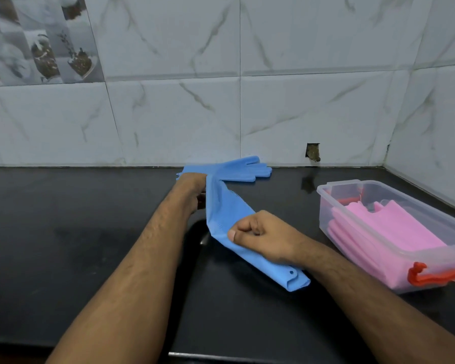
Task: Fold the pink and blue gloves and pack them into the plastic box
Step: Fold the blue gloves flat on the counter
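Blue gloves: one (237, 222) is pinched at each end by the left hand (192, 189) and right hand (263, 236), fingers closed (the other (243, 169) lies at the counter's (90, 232) back edge); pink gloves (378, 232) fill the plastic box (323, 191) near its right edge.

A: Lighting level?
B: Even, cool and moderately bright. The dark worktop (90, 232) shows a dull sheen and faint reflections.
A: Picture quality?
B: Slightly soft throughout. Wide-angle distortion bends the wall tiles (168, 114) towards the edges.
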A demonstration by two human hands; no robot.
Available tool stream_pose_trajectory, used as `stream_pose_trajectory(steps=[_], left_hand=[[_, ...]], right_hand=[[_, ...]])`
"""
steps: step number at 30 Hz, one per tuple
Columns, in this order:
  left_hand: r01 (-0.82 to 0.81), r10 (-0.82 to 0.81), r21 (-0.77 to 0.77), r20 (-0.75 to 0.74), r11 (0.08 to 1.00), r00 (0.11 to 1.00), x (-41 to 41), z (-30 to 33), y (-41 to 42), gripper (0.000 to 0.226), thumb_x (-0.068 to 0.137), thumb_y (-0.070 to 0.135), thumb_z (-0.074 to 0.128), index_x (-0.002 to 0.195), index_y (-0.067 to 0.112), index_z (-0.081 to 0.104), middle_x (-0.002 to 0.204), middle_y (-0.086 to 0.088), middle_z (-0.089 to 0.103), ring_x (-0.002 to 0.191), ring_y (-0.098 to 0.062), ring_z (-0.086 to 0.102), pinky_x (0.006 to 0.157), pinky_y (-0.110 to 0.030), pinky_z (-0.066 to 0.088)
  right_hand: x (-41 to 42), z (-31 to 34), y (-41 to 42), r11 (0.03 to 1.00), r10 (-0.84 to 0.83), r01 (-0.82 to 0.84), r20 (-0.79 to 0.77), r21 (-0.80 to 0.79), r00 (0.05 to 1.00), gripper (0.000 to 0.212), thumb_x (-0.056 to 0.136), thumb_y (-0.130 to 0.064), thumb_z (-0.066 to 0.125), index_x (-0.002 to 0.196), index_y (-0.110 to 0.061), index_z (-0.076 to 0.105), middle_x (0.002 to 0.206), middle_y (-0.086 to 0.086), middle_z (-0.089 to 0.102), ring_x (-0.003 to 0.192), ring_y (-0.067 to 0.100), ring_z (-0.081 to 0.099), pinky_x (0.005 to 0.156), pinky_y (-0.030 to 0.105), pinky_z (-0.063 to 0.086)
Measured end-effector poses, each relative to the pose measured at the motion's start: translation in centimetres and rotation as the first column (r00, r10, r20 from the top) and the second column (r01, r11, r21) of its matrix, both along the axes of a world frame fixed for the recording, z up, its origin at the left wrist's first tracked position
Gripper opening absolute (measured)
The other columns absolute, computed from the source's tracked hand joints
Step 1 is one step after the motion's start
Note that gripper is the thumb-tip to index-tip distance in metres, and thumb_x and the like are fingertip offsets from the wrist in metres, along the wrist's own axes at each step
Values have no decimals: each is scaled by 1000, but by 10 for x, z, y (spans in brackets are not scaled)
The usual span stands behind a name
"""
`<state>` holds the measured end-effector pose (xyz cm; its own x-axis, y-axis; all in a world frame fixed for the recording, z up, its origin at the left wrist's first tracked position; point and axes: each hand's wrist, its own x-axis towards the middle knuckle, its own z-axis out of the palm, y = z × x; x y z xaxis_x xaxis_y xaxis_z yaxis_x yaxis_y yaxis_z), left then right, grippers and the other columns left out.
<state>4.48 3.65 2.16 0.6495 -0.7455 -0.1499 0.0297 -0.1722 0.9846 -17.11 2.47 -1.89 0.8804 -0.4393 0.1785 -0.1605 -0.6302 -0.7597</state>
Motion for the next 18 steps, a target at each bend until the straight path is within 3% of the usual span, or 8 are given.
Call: stream_pose_trajectory(steps=[3,5,8,11,14,16,18], left_hand=[[146,-144,6,-133,989,981,4,-3,4,15,90,-4,49,84,1,62,83,-13,62,70,-27,62,63,-35,52],[158,-185,-111,-313,981,932,8,-4,3,21,97,1,44,81,2,56,86,-14,61,67,-26,62,68,-37,54],[142,-241,-228,-501,963,831,10,-2,0,24,99,24,44,86,7,55,98,-24,67,85,-36,64,79,-43,52],[283,-333,-179,-409,942,849,8,-6,-2,29,97,34,50,82,10,53,85,-19,64,87,-35,61,76,-40,51],[402,-406,-62,-210,914,890,3,-10,-1,28,93,31,69,82,9,56,96,-23,66,88,-33,65,82,-43,55],[404,-404,-21,-15,915,915,2,-13,-1,31,89,22,77,75,13,51,95,-24,64,84,-29,67,79,-41,55],[333,-335,44,176,942,925,1,-15,-2,32,84,17,82,82,15,50,92,-16,60,85,-27,63,77,-39,51]], right_hand=[[1,2,2,987,34,-29,-30,158,999,24,99,-27,63,94,-8,76,80,-9,71,75,6,61,77,28,50],[-1,6,6,968,81,-65,-59,241,995,17,98,-25,64,103,-17,78,77,-2,71,66,12,62,62,28,52],[-2,9,12,961,185,-146,-156,233,970,19,97,-29,62,108,-24,77,62,1,61,44,10,49,38,20,41],[-2,8,16,929,264,-203,-168,309,950,30,98,-41,61,99,-14,72,63,5,62,44,12,54,37,21,43],[2,7,13,892,274,-225,-74,392,959,37,101,-45,57,111,-14,73,75,10,71,54,15,62,41,22,48],[5,6,6,938,156,-152,13,312,988,33,103,-43,54,108,-19,75,79,5,74,62,11,65,46,24,50],[6,2,-5,997,-63,60,60,57,996,27,103,-39,53,99,-25,76,81,-2,73,67,4,64,59,27,52]])
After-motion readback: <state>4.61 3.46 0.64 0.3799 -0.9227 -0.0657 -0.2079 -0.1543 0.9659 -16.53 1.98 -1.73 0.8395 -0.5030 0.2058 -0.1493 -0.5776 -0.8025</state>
